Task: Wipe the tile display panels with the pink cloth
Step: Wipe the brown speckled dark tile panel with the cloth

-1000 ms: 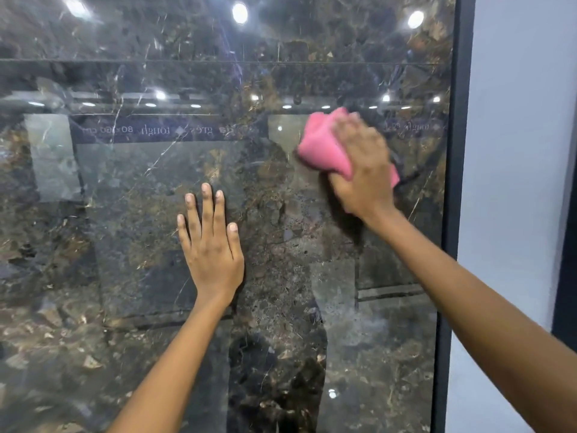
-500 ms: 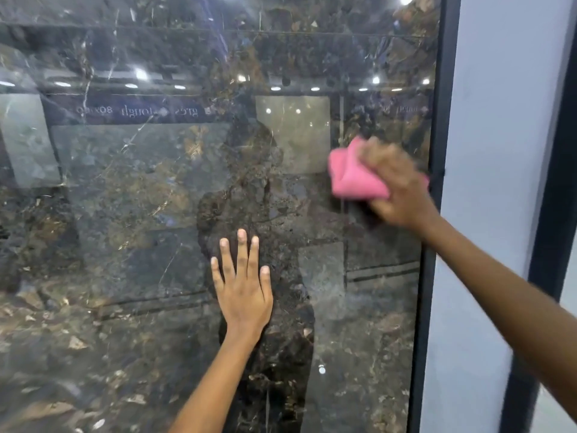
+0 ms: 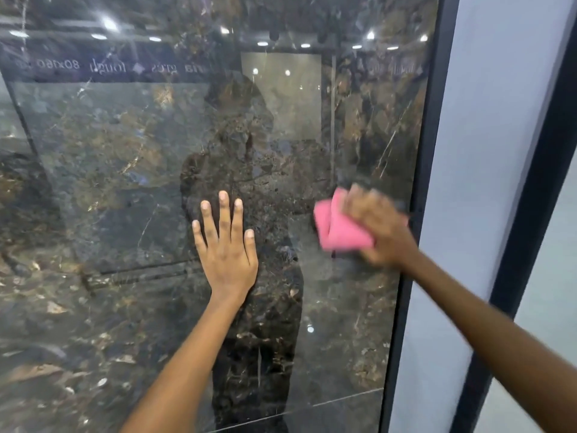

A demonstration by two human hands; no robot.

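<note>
A large glossy dark marble tile panel (image 3: 118,170) stands upright and fills most of the view. My left hand (image 3: 226,245) lies flat on it with fingers straight and spread, near the middle. My right hand (image 3: 379,232) grips a folded pink cloth (image 3: 338,229) and presses it on the panel close to the right edge; the hand is motion-blurred. Part of the cloth is hidden under my fingers.
A black frame strip (image 3: 418,195) borders the panel on the right. Beyond it is a pale grey panel (image 3: 480,151), then another dark frame (image 3: 530,214). The tile reflects ceiling lights, a sign band and a person's silhouette.
My right hand has carried the pink cloth down the panel's right side from the upper area. My left hand has stayed flat on the tile while the view shifted.
</note>
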